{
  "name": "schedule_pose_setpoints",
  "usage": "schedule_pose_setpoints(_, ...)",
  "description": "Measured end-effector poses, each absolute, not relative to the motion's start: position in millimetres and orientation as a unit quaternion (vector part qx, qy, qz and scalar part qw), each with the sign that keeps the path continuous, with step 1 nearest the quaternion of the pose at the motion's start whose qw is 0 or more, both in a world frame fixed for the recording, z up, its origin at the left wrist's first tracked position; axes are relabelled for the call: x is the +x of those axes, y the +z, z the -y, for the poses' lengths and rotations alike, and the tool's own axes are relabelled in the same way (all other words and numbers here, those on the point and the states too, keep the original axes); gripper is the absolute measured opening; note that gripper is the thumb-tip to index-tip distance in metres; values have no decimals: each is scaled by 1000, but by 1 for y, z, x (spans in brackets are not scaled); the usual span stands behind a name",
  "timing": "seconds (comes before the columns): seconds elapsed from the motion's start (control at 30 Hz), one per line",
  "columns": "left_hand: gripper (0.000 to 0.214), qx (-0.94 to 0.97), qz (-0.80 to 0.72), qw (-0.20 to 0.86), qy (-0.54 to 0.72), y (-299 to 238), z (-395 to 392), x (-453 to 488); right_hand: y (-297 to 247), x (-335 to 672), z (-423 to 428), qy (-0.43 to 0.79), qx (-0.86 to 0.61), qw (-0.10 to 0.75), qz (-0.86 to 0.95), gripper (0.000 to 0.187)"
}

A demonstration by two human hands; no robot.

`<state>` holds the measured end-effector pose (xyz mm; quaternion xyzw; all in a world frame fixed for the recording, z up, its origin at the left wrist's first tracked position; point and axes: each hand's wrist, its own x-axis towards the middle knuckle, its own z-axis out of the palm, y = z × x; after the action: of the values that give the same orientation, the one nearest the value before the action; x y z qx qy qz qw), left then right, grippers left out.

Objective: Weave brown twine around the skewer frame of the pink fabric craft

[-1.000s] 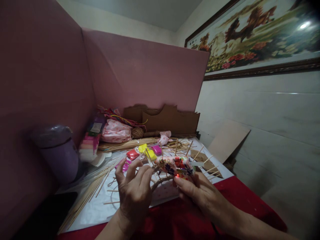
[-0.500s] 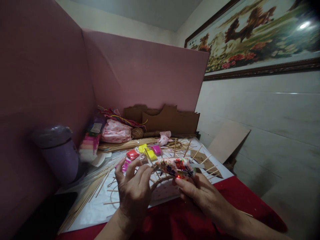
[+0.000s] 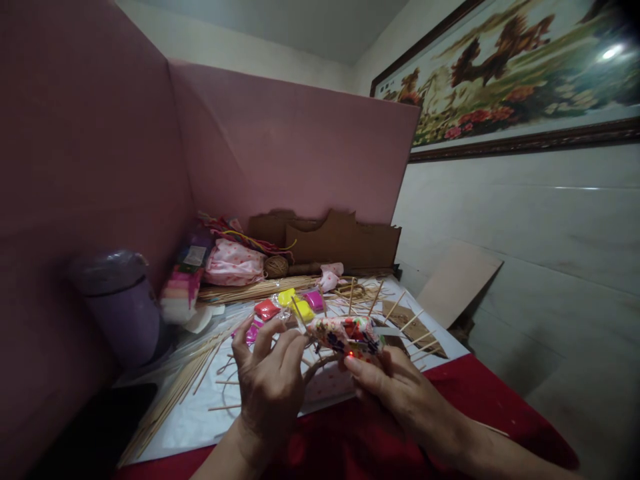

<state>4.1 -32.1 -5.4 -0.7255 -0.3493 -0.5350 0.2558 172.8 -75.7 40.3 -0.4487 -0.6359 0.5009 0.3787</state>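
My right hand (image 3: 400, 383) is wrapped round a flower-patterned hot glue gun (image 3: 345, 333), its thumb near a small red light. A whitish glue stick (image 3: 389, 331) pokes out of the gun's right end, and its tip points left towards my left hand (image 3: 273, 370). The fingers of that hand are curled and pinched by a thin wooden stick (image 3: 298, 313); the thumb is mostly hidden. Under both hands lies a brown curved ring (image 3: 317, 365), with several thin sticks (image 3: 407, 321) standing out around it. The hands and the gun cover much of this ring.
Packets of yellow (image 3: 303, 309), red and magenta clay-like material lie beyond my hands. Bundled thin sticks (image 3: 175, 393) spread on the left. A lilac bin (image 3: 120, 320) stands far left. Cardboard (image 3: 340, 243), a twine ball (image 3: 276, 267) and a pink cloth bag (image 3: 234, 262) line the back.
The glue gun and my right hand have shifted slightly left, towards my left hand. My left hand keeps nearly the same pose.
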Motion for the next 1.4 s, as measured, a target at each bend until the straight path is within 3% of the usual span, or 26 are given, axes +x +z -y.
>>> schedule_pose_setpoints(0.4, 16, -727, 352, 248, -535, -5, 31, 3, 40, 177, 78, 508, -447, 405, 615, 43)
schedule_pose_setpoints(0.57, 16, -729, 374, 247, -517, -9, 27, 0, 35, 195, 80, 474, -376, 559, 566, 33)
schedule_pose_setpoints(0.7, 13, -733, 381, 265, -498, -13, 20, -7, 33, 240, 78, 306, -429, 669, 523, 35)
schedule_pose_setpoints(0.83, 9, -729, 373, 289, -495, -14, 15, -11, 17, 308, 63, 157, -606, 588, 513, 38)
schedule_pose_setpoints(1.0, 8, -726, 372, 305, -492, -11, 14, -11, -13, 368, 43, 32, -774, 339, 533, 27)
schedule_pose_setpoints(1.07, 8, -724, 373, 311, -489, -11, 13, -13, -18, 372, 37, 1, -794, 216, 569, 30)
schedule_pose_setpoints(1.13, 8, -723, 372, 314, -490, -12, 12, -14, -19, 368, 30, -18, -779, 145, 609, 33)
schedule_pose_setpoints(1.4, 8, -714, 370, 319, -502, -9, 11, -21, -23, 357, 5, -13, -733, 60, 677, 40)
